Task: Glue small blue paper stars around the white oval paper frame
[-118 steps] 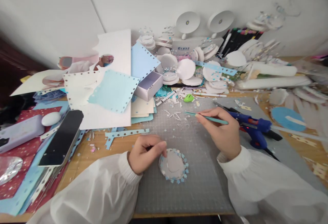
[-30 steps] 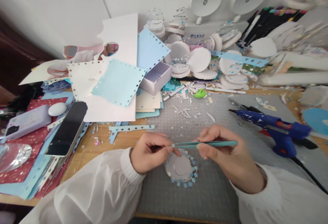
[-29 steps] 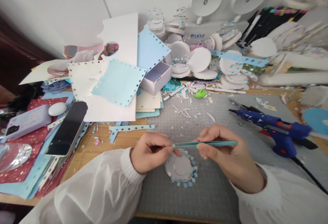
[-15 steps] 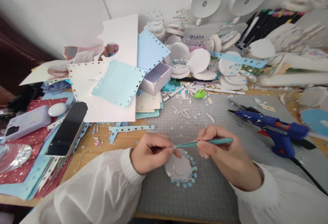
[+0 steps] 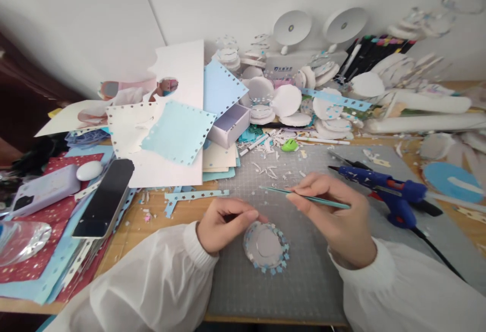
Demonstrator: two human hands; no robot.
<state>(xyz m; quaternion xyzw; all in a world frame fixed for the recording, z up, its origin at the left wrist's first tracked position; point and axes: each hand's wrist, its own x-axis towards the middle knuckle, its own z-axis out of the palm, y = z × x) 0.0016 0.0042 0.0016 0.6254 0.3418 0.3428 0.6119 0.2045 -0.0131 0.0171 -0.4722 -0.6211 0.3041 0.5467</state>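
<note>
A pair of teal tweezers (image 5: 326, 201) is pinched in my right hand (image 5: 334, 210), its tips pointing left above the grey cutting mat (image 5: 304, 291). Nothing can be made out between the tips. My left hand (image 5: 228, 223) has thumb and index finger closed together at the upper left edge of a round white disc (image 5: 268, 243). Whether a small piece sits between those fingers is hidden. Small blue and white paper stars ring the disc, which lies flat on the mat.
A blue glue gun (image 5: 383, 182) lies at right, its cord running toward the front. White paper scraps and a green tool (image 5: 289, 144) lie behind the disc. Star-punched paper sheets (image 5: 178, 134) and a dark phone (image 5: 104, 198) are at left. Several white discs (image 5: 286, 100) crowd the back.
My right hand has drawn the tweezers up and away from my left fingertips. The left hand stays by the disc. The camera view has tilted slightly upward.
</note>
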